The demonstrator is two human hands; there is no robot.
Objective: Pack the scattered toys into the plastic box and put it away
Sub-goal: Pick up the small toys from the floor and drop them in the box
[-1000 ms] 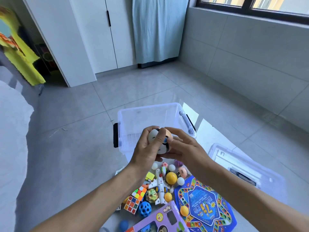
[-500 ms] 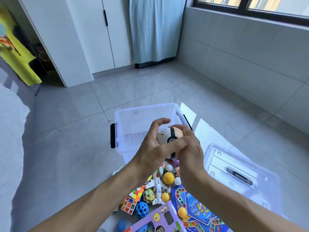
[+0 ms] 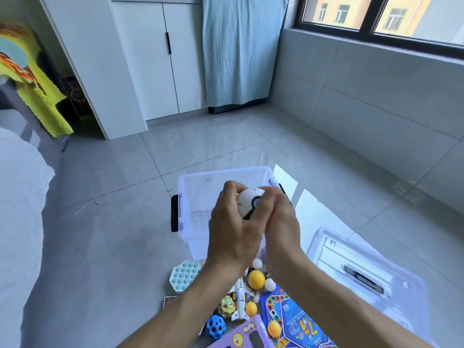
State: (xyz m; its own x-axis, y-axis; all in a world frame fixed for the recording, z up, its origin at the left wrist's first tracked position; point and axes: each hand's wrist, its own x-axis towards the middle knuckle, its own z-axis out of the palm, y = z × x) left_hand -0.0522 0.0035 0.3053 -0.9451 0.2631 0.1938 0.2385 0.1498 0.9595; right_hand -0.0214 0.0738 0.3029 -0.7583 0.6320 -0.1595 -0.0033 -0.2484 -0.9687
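Note:
Both hands cup a white toy ball [image 3: 248, 200] with a black band and a round button, held above the clear plastic box [image 3: 193, 197] on the floor. My left hand [image 3: 232, 228] wraps its left side and my right hand [image 3: 280, 219] its right side. The box looks empty where I can see into it; my hands hide its near right part. Below my wrists lies the toy pile: a yellow ball [image 3: 256, 279], a white toy plane [image 3: 239, 301], a blue holed ball [image 3: 215, 328], a teal bubble pad [image 3: 184, 276] and a blue game board [image 3: 292, 322].
The box's clear lid [image 3: 364, 275] lies on the floor to the right. A purple toy carton [image 3: 247, 335] sits at the bottom edge. A white bed [image 3: 17, 209] fills the left side. White cupboards [image 3: 155, 59] and a blue curtain [image 3: 241, 46] stand at the back.
Both hands have lifted the ball and carried it farther out over the box, turning it so its white half faces me. The view has tilted up, and the bubble pad has come into sight.

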